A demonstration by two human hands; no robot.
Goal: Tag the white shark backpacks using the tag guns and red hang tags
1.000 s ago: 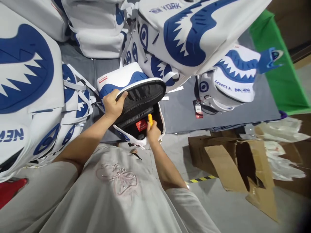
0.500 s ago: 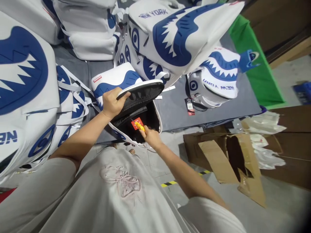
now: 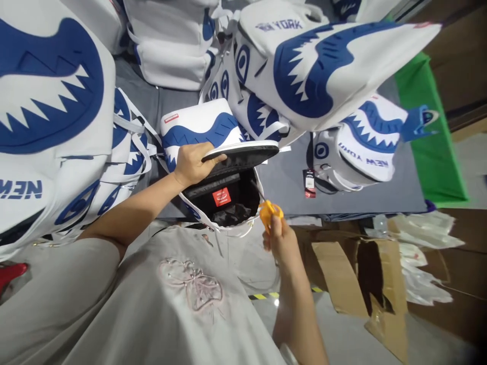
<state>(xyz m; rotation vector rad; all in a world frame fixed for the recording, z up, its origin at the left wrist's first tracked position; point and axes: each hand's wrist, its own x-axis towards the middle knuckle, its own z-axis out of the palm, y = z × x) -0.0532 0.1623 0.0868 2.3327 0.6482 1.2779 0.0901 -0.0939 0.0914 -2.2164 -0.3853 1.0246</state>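
My left hand (image 3: 196, 163) grips the raised flap edge of a white and blue backpack (image 3: 203, 121) with a shark-mouth print. The bag gapes toward me, showing its black lining (image 3: 243, 205) and a red label (image 3: 221, 197) sewn inside. Just right of the opening, my right hand (image 3: 283, 238) is closed around yellow-handled scissors (image 3: 271, 213). Their thin blade points up and left, by the bag's white rim.
More shark-print backpacks lie on the grey-covered table (image 3: 289, 185), including a large one (image 3: 304, 71) behind and a smaller tagged one (image 3: 361, 142) at right. A stack of bags (image 3: 53, 101) stands left. Below the table's right side is an opened cardboard box (image 3: 342, 274).
My right hand has drawn the scissors out of the bag's interior, to the right and toward me. The red label is now uncovered. My left hand still holds the flap; the view has shifted.
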